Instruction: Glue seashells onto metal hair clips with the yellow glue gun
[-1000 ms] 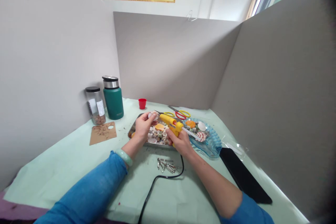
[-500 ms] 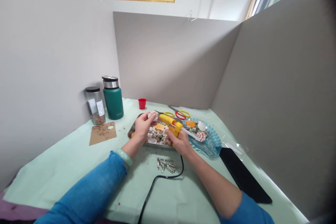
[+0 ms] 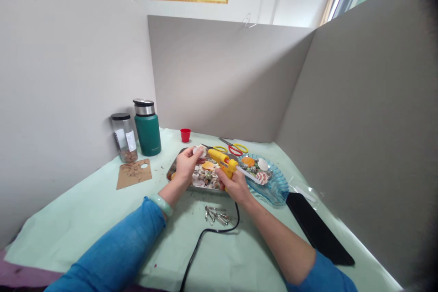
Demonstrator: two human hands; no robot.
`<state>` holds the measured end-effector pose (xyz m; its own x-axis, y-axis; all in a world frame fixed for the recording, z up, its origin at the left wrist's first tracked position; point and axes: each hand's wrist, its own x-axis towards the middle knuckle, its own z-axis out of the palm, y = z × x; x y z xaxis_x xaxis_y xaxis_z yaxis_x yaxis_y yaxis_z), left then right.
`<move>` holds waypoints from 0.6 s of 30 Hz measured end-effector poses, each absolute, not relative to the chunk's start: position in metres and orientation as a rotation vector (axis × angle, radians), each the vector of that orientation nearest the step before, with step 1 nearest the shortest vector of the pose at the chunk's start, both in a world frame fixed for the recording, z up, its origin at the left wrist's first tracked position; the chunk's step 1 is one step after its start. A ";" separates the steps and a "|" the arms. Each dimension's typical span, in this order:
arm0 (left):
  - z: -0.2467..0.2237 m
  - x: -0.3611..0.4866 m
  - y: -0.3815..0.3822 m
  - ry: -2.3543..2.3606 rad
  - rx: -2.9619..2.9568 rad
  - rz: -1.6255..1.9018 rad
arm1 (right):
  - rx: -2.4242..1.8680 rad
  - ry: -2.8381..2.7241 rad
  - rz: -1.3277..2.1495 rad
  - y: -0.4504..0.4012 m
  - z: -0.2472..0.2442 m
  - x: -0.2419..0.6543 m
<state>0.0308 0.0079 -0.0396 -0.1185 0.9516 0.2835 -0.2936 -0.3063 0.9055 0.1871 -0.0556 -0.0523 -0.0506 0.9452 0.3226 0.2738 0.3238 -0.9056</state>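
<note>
My left hand point(image 3: 186, 164) pinches a small whitish shell point(image 3: 199, 150) above the far left part of a metal tray point(image 3: 198, 189). In my right hand point(image 3: 234, 183) is a yellow hot glue gun point(image 3: 221, 159), its nozzle pointing left, close to that shell. A clear glue stick point(image 3: 248, 174) juts from the gun's back end. Beneath both hands the tray holds many small shells point(image 3: 208, 175) and a larger orange one point(image 3: 208, 165). The gun's black cord point(image 3: 201, 237) runs down toward the table's near edge.
Right of the tray lies a blue scalloped dish point(image 3: 280, 189) with shells. Several metal clips point(image 3: 217, 216) lie in front. Scissors point(image 3: 236, 148) and a red cup point(image 3: 185, 135) stand behind. At left are a green flask point(image 3: 148, 134), a jar point(image 3: 123, 139) and brown card point(image 3: 132, 174); at right, a black slab point(image 3: 318, 228).
The shell in my left hand has turned very slightly. Otherwise both hands and the glue gun stay in place.
</note>
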 end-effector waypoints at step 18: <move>-0.040 0.031 0.008 0.867 1.169 1.617 | -1.150 -1.601 0.752 -0.053 -0.056 0.188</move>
